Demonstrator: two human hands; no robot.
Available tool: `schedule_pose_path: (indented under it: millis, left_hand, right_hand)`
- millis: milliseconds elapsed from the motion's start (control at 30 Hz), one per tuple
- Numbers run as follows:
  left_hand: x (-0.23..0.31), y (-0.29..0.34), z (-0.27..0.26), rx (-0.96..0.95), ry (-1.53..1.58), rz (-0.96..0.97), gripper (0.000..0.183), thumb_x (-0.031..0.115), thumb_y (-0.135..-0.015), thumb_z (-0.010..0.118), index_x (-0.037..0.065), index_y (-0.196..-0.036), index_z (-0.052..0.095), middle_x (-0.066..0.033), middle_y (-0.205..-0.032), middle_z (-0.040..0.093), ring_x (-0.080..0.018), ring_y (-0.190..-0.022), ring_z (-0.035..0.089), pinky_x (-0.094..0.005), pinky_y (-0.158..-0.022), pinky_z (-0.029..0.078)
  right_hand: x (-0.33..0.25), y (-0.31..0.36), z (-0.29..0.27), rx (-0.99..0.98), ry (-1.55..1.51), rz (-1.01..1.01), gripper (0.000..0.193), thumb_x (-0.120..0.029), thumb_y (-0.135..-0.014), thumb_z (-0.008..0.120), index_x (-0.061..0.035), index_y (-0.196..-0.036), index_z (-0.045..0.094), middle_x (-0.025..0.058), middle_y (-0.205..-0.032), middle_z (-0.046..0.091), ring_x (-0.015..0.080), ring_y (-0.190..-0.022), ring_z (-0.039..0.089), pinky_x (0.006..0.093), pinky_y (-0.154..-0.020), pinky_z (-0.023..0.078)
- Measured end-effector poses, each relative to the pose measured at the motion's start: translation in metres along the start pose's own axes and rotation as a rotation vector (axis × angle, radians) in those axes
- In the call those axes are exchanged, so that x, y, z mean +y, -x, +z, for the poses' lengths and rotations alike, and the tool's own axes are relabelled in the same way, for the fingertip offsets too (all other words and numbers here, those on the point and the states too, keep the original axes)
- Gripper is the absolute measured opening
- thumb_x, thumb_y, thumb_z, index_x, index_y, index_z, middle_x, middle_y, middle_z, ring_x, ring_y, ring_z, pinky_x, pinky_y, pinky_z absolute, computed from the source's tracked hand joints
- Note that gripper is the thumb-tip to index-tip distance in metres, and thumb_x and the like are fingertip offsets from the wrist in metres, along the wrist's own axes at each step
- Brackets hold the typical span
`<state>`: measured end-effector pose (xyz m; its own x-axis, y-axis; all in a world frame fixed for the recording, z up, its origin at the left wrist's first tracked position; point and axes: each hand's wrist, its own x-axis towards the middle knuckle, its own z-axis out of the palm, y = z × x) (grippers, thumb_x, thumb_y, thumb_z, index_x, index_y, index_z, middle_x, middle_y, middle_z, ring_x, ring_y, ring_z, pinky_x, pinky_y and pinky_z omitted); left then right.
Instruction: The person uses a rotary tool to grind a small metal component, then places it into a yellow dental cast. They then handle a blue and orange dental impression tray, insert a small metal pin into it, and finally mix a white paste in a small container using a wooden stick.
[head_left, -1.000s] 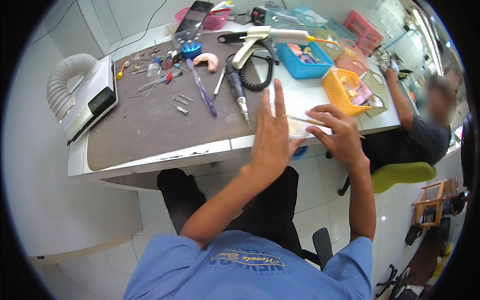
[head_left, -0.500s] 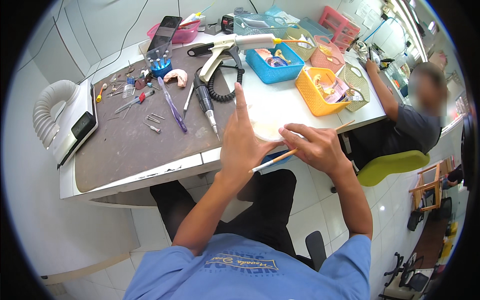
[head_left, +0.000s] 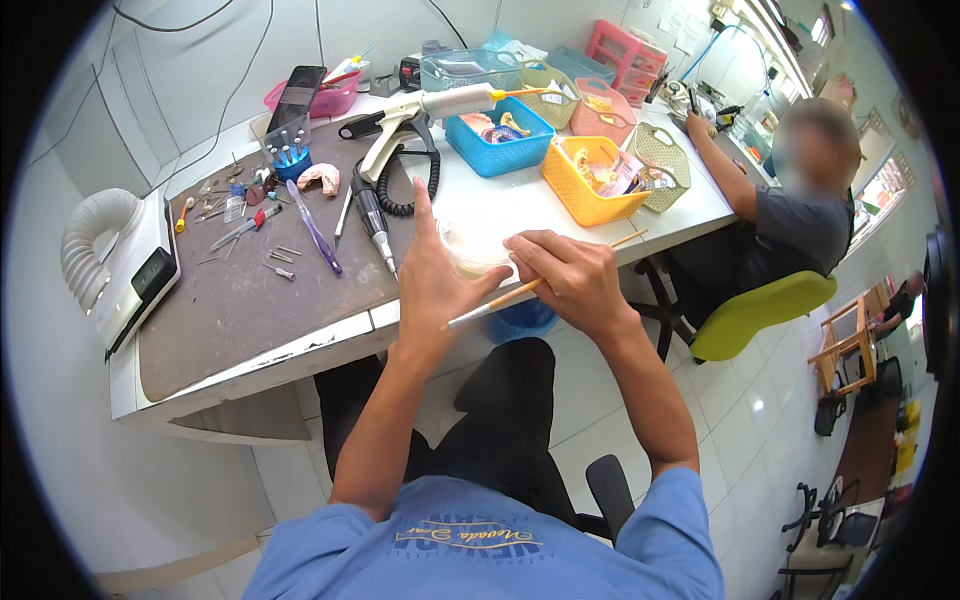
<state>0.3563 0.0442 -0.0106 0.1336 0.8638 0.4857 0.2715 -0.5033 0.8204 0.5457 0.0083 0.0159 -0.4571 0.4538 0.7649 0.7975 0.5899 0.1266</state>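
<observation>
A round, whitish translucent container [head_left: 470, 258] is held just past the table's front edge, partly hidden by my fingers. My left hand [head_left: 428, 290] curves around its left and near sides, index finger pointing up and thumb along the near rim. On its right side the closed fingertips of my right hand [head_left: 572, 278] touch or nearly touch the rim. The same hand grips a thin wooden-handled paintbrush [head_left: 512, 297], its pale tip slanting down to the left in front of my left wrist. What the container holds cannot be made out clearly.
Baskets, a yellow one [head_left: 590, 205] and a blue one [head_left: 500, 150] among them, hold dental models at the back. A dental handpiece [head_left: 373, 222], a purple toothbrush [head_left: 318, 235] and small burs lie on the brown mat [head_left: 260, 320]. A co-worker [head_left: 775, 230] sits at right.
The whole view has shifted, so the table and hands appear farther left. Both hands stay at the container; the paintbrush remains in my right hand.
</observation>
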Motion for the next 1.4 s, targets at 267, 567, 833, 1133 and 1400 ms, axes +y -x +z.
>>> schedule_pose_path:
  millis: [267,567,833,1133,1400]
  left_hand:
    - [0.003,0.007,-0.007,-0.079,0.043,0.003,0.133,0.024,-0.073,0.091,-0.001,-0.162,-0.005,-0.0146,-0.102,0.067,-0.0288,-0.098,0.069,-0.0359,-0.093,0.052]
    - [0.01,0.0,-0.004,-0.062,0.029,-0.051,0.141,0.023,-0.066,0.093,-0.002,-0.16,-0.009,-0.0228,-0.119,0.068,-0.0392,-0.108,0.068,-0.0438,-0.098,0.052]
    - [0.008,0.004,-0.014,-0.154,0.088,-0.069,0.135,0.014,-0.067,0.089,0.003,-0.162,-0.006,-0.0216,-0.121,0.069,-0.0334,-0.11,0.07,-0.0418,-0.099,0.055]
    - [0.006,0.002,-0.02,-0.186,0.103,-0.021,0.132,0.013,-0.066,0.088,-0.001,-0.161,-0.004,-0.0262,-0.122,0.065,-0.0414,-0.109,0.067,-0.0468,-0.096,0.052]
    - [0.004,0.005,-0.015,-0.14,0.156,-0.043,0.134,0.015,-0.067,0.091,-0.004,-0.16,-0.005,-0.0283,-0.125,0.061,-0.0442,-0.114,0.063,-0.0477,-0.099,0.05]
  right_hand:
    - [-0.011,-0.008,0.006,0.15,0.014,0.179,0.014,-0.008,-0.086,0.074,-0.0062,-0.099,0.073,0.0055,-0.089,0.073,0.0222,-0.068,0.071,0.0345,-0.06,0.056]
    - [-0.033,-0.004,-0.008,-0.009,-0.059,0.159,0.022,-0.013,-0.083,0.08,-0.007,-0.104,0.075,0.0041,-0.092,0.073,0.0205,-0.068,0.072,0.0313,-0.059,0.056]
    - [-0.016,0.01,-0.019,-0.171,-0.204,0.22,0.03,-0.019,-0.081,0.083,-0.0136,-0.111,0.077,0.0011,-0.097,0.073,0.0188,-0.067,0.071,0.0312,-0.057,0.055]
    - [-0.022,0.008,-0.007,-0.022,-0.06,0.13,0.036,-0.006,-0.07,0.078,-0.0105,-0.106,0.076,0.0041,-0.094,0.071,0.019,-0.067,0.071,0.0312,-0.057,0.056]
    - [-0.016,-0.033,-0.011,0.032,-0.052,0.204,0.029,0.001,-0.074,0.078,-0.0077,-0.102,0.075,0.0058,-0.094,0.071,0.0174,-0.064,0.07,0.0311,-0.054,0.053]
